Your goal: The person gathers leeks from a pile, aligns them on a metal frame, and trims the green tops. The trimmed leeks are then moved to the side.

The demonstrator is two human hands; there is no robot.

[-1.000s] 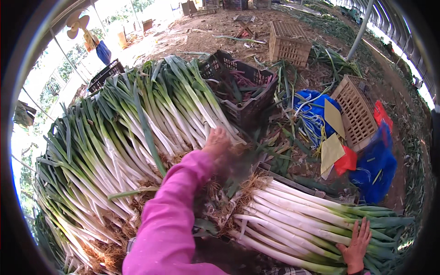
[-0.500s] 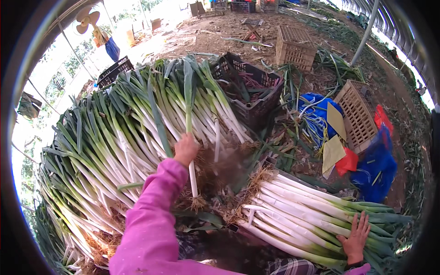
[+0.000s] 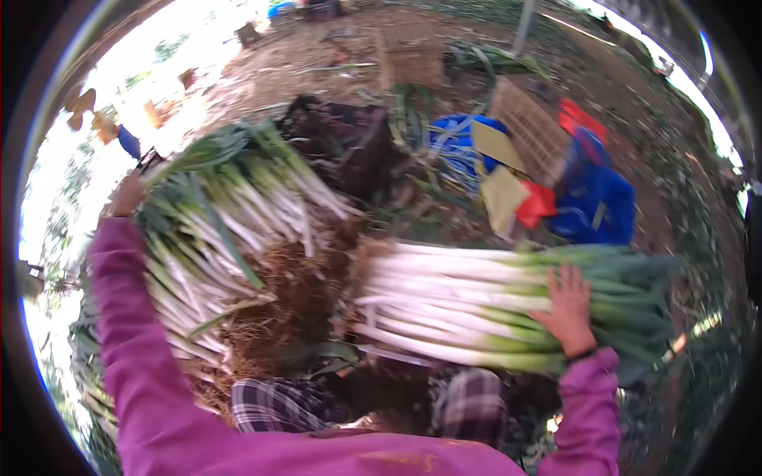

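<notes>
My right hand (image 3: 569, 309) lies flat with spread fingers on a bundle of leeks (image 3: 444, 305). Their roots point left and their green tops right. At the far left, my left hand (image 3: 127, 196) is at the leafy tops of a large heap of leeks (image 3: 238, 198). A long green leaf band (image 3: 194, 155) runs rightward from beside that hand. Motion smears its fingers, so whether it grips a leek is unclear. Tangled brown roots (image 3: 278, 305) edge the heap on the near side.
Beyond the heap stands a dark crate (image 3: 337, 147). Farther right are a tan crate (image 3: 409, 59), a tipped tan crate (image 3: 532, 131), blue sheeting (image 3: 595, 202), yellowish sheets (image 3: 504, 198) and a red piece (image 3: 536, 204). My knees in plaid cloth (image 3: 278, 404) are close below.
My left hand, which held a single leek upright over the heap's right part, has swung to the far left. The view has shifted; my right hand still rests on the bundle.
</notes>
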